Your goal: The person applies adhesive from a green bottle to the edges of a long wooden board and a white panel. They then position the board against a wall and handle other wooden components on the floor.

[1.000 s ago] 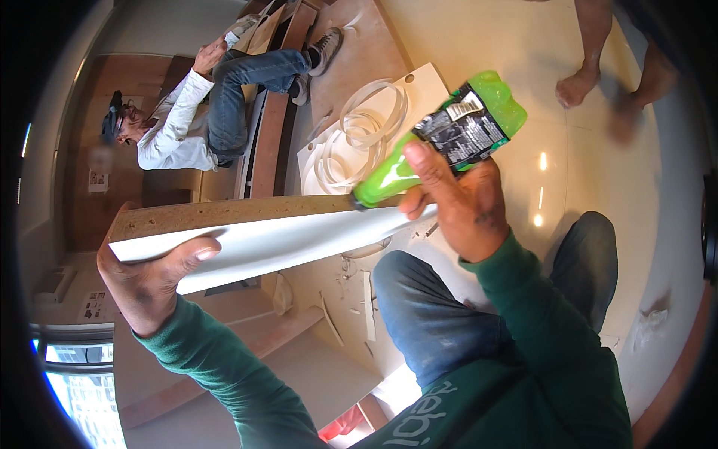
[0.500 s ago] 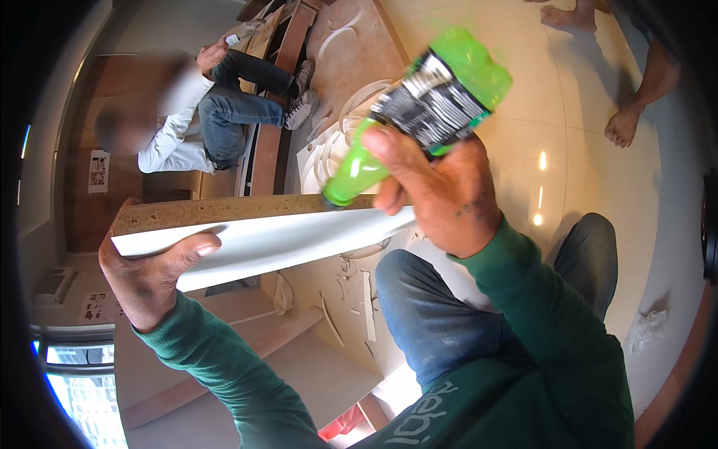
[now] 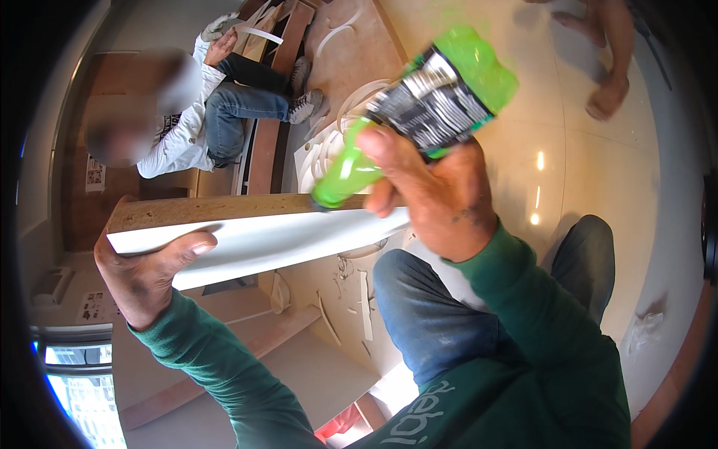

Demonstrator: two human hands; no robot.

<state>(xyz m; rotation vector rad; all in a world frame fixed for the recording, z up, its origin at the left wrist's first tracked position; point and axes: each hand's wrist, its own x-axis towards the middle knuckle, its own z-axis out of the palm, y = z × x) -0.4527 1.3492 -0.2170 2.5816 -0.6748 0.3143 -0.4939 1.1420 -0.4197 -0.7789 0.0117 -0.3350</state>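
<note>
My left hand grips the left end of a white-faced particle board, its thumb lying on the white face. The board's raw brown edge is turned up. In my right hand is a green plastic bottle with a black and white label, tilted neck down. Its neck end meets the raw edge near the middle of the board, and my fingers wrap round the bottle below the label. Whether anything comes out of the neck is too small to see.
A co-worker sits at the far left, holding a thin white strip. Curled white strips lie beyond the board. Boards lie below my left arm. At the upper right, another person's arm or leg shows over the tiled floor.
The bottle's neck has slid slightly left along the board's edge. The co-worker's hands now hold a white strip, and the other person's limbs at the upper right have shifted.
</note>
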